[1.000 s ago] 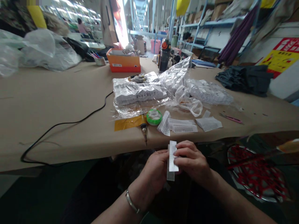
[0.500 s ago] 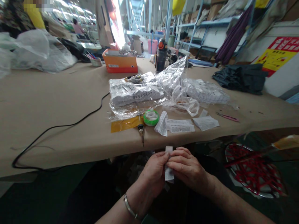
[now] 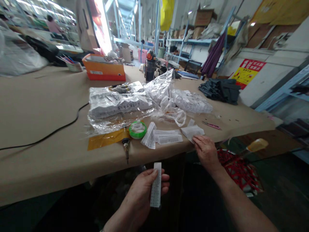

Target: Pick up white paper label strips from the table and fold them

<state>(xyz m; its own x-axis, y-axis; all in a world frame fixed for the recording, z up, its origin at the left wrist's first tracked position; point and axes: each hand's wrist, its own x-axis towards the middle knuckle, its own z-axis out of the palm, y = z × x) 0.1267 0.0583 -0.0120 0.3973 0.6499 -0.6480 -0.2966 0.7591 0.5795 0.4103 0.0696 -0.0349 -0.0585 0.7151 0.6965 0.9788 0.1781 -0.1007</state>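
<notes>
My left hand (image 3: 147, 187) grips a narrow white printed label strip (image 3: 156, 190) below the table edge, thumb on top. My right hand (image 3: 205, 149) has its fingertips on the right pile of white labels (image 3: 191, 131) at the table's front edge; whether it pinches one is hard to see. More printed labels (image 3: 170, 139) lie left of that pile, beside a folded white bundle (image 3: 149, 137). A green round tub with white fluff (image 3: 137, 129) and a soldering-iron-like tool (image 3: 126, 149) on amber film (image 3: 103, 140) are farther left.
Plastic-wrapped white bundles (image 3: 118, 103) lie behind the labels. Pink snips (image 3: 211, 125) are at the right. An orange box (image 3: 105, 69) and a bottle (image 3: 150, 67) stand farther back. A basket of red strips (image 3: 241, 174) is low at the right.
My right hand has left the strip in my left hand and moved up and right to the label pile. The view has turned right.
</notes>
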